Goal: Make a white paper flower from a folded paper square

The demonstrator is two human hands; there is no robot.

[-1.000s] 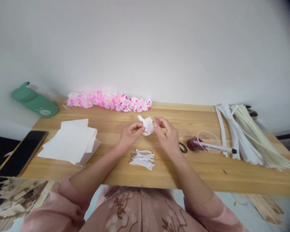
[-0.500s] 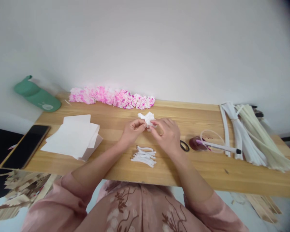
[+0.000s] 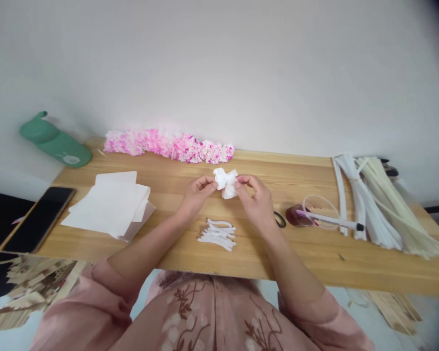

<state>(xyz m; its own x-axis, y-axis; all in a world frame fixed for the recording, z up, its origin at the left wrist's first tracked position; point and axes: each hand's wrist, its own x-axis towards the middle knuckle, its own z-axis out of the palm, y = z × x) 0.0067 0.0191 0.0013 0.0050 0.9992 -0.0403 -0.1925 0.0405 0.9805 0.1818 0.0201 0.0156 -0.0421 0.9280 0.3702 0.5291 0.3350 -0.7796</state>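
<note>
A white tissue-paper flower (image 3: pixel 227 183), gathered at its middle and fanned out at both sides, is held up over the table between both hands. My left hand (image 3: pixel 199 195) pinches its left edge between thumb and fingertips. On the opposite side, my right hand (image 3: pixel 255 199) grips the right edge the same way. Just below the hands lies a small pile of short white fuzzy stems (image 3: pixel 217 234). A row of pink and white paper flowers (image 3: pixel 168 146) rests along the wall behind.
Left of my arms are stacked white paper sheets (image 3: pixel 108 204), a black phone (image 3: pixel 40 219) and a green bottle (image 3: pixel 56 140). To the right are a black ring (image 3: pixel 280 219), a clear cup of dark red liquid (image 3: pixel 299 216) with a pen (image 3: pixel 329 221) across it, and bundled white stems (image 3: pixel 366 204).
Both hands have moved apart to the sides of the white tissue-paper flower. Its layers now show wider and less covered by fingers.
</note>
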